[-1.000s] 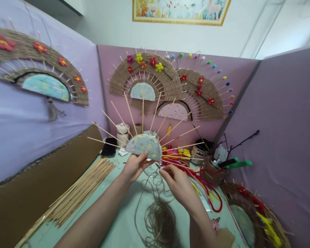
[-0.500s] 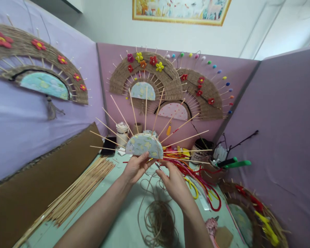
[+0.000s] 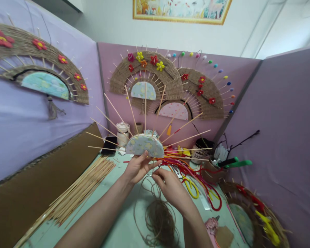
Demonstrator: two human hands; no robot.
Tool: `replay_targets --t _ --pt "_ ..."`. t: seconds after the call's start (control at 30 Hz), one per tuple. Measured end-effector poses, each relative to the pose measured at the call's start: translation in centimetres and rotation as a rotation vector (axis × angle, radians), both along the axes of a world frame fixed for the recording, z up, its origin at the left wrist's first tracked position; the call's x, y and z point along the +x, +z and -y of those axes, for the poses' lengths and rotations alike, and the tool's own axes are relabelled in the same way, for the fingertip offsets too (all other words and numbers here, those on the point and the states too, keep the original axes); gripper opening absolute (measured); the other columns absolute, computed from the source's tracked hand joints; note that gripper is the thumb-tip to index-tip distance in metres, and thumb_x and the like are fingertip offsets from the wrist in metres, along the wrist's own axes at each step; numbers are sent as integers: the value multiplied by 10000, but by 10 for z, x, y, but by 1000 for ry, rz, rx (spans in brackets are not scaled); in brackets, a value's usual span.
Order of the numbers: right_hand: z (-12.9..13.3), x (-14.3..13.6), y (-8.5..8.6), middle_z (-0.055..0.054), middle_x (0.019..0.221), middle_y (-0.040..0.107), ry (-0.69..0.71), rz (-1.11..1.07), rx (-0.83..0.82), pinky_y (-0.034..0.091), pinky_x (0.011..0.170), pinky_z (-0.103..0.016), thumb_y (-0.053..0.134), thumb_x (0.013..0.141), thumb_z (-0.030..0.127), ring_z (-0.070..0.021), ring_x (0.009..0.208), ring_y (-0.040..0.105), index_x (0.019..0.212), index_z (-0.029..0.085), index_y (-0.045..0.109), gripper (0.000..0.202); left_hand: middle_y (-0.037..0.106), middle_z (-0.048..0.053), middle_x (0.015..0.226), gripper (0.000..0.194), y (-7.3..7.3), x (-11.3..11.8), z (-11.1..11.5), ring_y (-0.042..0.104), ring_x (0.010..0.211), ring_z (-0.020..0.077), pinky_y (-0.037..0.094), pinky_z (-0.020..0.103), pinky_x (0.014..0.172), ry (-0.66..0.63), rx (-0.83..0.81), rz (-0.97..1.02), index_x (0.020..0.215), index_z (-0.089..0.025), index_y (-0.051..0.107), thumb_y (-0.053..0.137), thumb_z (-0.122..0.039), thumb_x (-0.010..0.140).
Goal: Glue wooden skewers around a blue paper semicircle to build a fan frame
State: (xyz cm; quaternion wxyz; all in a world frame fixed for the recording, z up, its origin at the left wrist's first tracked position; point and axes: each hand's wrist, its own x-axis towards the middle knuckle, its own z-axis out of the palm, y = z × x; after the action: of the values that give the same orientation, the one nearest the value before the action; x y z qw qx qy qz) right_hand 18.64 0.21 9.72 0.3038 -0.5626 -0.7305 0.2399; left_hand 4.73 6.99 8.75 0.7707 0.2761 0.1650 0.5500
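Note:
My left hand (image 3: pixel 137 169) grips the lower edge of a fan frame (image 3: pixel 144 144), thumb in front. The frame is a half-round padded piece in pale blue cloth with yellow flowers, and thin wooden sticks fan out from its curved edge. Just below its right part is my right hand (image 3: pixel 167 184), fingers pinched on twine that runs up towards the frame. Loops of the same brown twine (image 3: pixel 161 220) lie in a loose heap on the table under both hands. Where the twine meets the frame is hidden.
A bundle of thin sticks (image 3: pixel 85 189) lies at left beside a cardboard strip (image 3: pixel 54 168). Yellow-handled scissors (image 3: pixel 191 187) and red pipe cleaners (image 3: pixel 214 203) are at right, near a pot of tools (image 3: pixel 214 172). Finished fans (image 3: pixel 147 69) hang on the partitions.
My right hand has moved down and slightly left, away from the frame's lower right corner, drawing the twine down. The loose loops have shifted. My left hand keeps its hold.

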Motion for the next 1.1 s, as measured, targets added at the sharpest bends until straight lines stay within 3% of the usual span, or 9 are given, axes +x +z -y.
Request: replay_targets --t 0.13,0.3,0.43,0.57,0.67,0.77,0.83,0.97,1.1 --pt "9 3 8 -94 934 748 -70 128 -51 405 706 -284 507 927 292 -237 872 680 971 190 682 207 711 11 926 384 1 0 -1 689 794 137 624 265 675 25 -48 -18 1132 -217 606 745 -156 780" --pt "30 11 19 -128 975 753 -241 242 -120 415 721 -331 528 926 341 -303 926 692 1241 157 585 368 693 -35 822 347 6 0 -2 660 628 74 562 137 506 59 -154 -63 1112 -226 624 724 -129 794" --pt "73 28 31 -106 929 751 -328 246 -67 426 699 -334 566 891 396 -288 849 692 1256 207 587 412 710 -31 789 217 12 1 -1 665 623 75 531 113 480 33 -219 -63 1064 -216 645 610 -110 878" --pt "127 62 38 -57 989 743 -429 184 -76 459 711 -330 525 896 483 -250 832 693 1231 290 596 393 705 -25 759 169 14 4 -4 666 634 85 519 109 465 27 -205 -48 1035 -210 657 571 -141 908" --pt "161 93 22 -78 986 747 -595 206 -101 472 722 -334 478 912 481 -248 842 697 1190 252 617 386 711 -9 800 192 15 4 -5 678 678 98 521 113 458 -12 -191 -41 1013 -214 669 492 -171 951" --pt "184 118 -14 -120 1015 742 -742 350 -315 481 722 -370 501 892 426 -287 862 699 1189 193 614 394 708 9 805 251 18 5 -2 687 732 116 504 102 429 -13 -196 -44 1021 -224 672 431 -174 973" --pt "190 126 -39 -165 1113 710 -704 405 -425 480 806 -397 548 868 393 -317 992 674 1208 158 605 417 706 18 793 283 20 6 -1 688 751 118 481 85 408 -10 -210 -49 1033 -225 671 397 -173 983" --pt "185 119 -72 -161 1225 614 -584 408 -369 439 942 -394 643 812 342 -318 1153 574 1247 167 556 477 712 30 819 235 21 8 1 682 747 115 440 65 380 -18 -233 -43 1012 -211 677 448 -182 967" --pt "161 105 -80 -158 1125 591 -619 440 -338 447 893 -399 689 782 334 -336 1080 564 1176 163 563 448 713 14 828 126 20 9 1 680 736 108 425 63 380 -16 -233 -47 895 -191 671 550 -166 919"
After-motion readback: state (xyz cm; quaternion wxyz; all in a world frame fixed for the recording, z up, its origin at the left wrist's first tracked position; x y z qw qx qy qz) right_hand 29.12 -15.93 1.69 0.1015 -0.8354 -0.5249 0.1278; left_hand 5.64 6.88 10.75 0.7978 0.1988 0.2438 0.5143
